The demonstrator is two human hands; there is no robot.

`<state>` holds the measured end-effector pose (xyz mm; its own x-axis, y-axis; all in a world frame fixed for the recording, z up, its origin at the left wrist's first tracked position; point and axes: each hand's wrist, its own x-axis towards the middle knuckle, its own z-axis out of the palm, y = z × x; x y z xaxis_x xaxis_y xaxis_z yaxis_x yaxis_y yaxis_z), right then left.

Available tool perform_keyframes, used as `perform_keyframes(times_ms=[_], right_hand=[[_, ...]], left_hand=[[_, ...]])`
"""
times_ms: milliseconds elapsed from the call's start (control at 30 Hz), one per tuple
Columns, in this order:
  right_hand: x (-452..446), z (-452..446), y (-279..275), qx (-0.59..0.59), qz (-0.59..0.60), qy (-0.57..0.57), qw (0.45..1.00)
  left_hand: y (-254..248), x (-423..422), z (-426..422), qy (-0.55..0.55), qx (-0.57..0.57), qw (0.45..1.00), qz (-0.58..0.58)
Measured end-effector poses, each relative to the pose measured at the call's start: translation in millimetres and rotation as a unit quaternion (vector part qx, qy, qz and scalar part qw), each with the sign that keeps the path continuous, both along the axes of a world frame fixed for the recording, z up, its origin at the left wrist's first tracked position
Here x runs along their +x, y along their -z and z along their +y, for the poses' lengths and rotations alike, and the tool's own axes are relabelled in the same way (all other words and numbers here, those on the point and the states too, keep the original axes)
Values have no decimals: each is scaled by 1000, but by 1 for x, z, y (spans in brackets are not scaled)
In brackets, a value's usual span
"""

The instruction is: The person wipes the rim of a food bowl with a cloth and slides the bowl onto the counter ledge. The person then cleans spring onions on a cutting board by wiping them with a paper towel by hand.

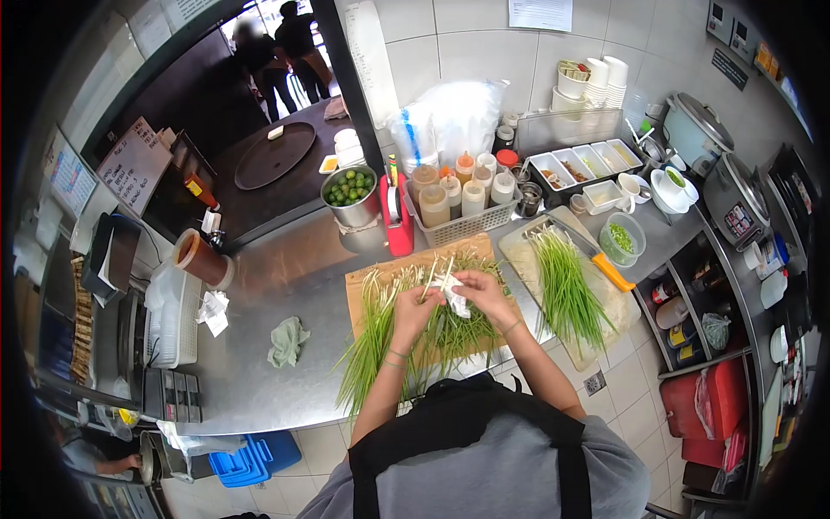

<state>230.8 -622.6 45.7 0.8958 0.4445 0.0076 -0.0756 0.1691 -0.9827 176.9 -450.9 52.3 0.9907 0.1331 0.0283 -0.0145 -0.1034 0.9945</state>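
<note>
Over a brown board (356, 298) spread with long green onions (380, 320), my two hands are close together. My left hand (417, 310) is closed in a pinch on a green onion, whose pale end (430, 275) shows just above the fingers. A crumpled white tissue (451, 292) hangs between the hands, and my right hand (482, 294) has its fingers closed on it. Beneath the wrists lie more onions, some with roots and thin, dull stems. The fingers partly cover what they grip.
Right of me, a cutting board (519, 251) carries a green onion bunch (571, 285) and an orange-handled knife (612, 270). Behind stand a basket of sauce bottles (467, 218), a red holder (396, 221) and a pot of limes (350, 199). A crumpled cloth (287, 341) lies left.
</note>
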Motion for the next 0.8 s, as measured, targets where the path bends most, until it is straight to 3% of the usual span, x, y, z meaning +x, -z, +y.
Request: perform_keyframes(times_ms=[100,133,467,700,800], right_hand=[[-16,-6,-23,248,260,-14,933],[-17,-6,-16,276,279,-8,920],[-11,10,14,163,213,114,957],[1,8,6,110,152,108,976],[3,7,2,91,81,84,989]], left_hand=[[2,-1,0,1,24,1000,0],[4,-1,-1,1,32,999,1],[-10,-14,-5,28,108,994,1],[-23,-28,-6,0,223,975,6],[-26,-28,-2,22,169,985,18]])
